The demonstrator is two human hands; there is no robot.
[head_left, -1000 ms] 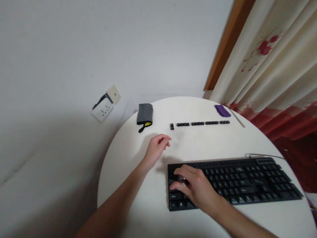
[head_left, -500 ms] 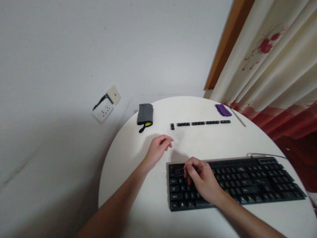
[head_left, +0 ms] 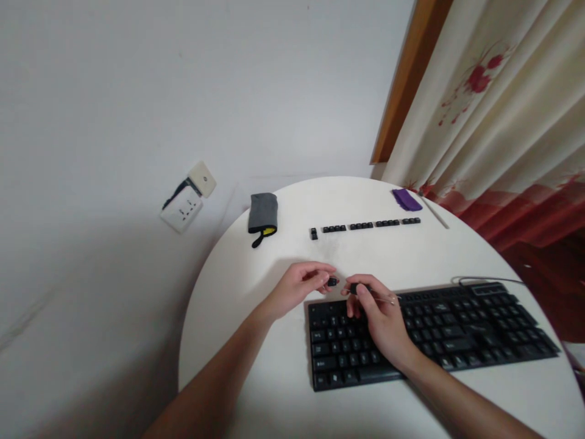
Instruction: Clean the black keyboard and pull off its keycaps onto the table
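In the head view my left hand (head_left: 304,283) is closed, pinching a small black keycap (head_left: 332,281) at the fingertips. Facing it, a short distance to the right, my right hand (head_left: 375,305) grips a wire keycap puller (head_left: 392,300); its thin wires show past the fingers, and a dark part sits between thumb and forefinger. Both hands are raised around the top left of a black keyboard (head_left: 457,329). My right hand and forearm hide part of its keys.
Behind the hands, black keycaps (head_left: 361,225) lie in a row on the white round table (head_left: 256,378). A grey cloth (head_left: 264,210) with yellow lining lies back left. A purple cloth (head_left: 406,199) and a thin stick (head_left: 436,213) lie back right. The keyboard cable (head_left: 484,279) runs rightward.
My right hand has lifted the puller up from the keyboard's top left corner. My left hand has moved right and down towards it, now pinching a keycap; before, no keycap showed there.
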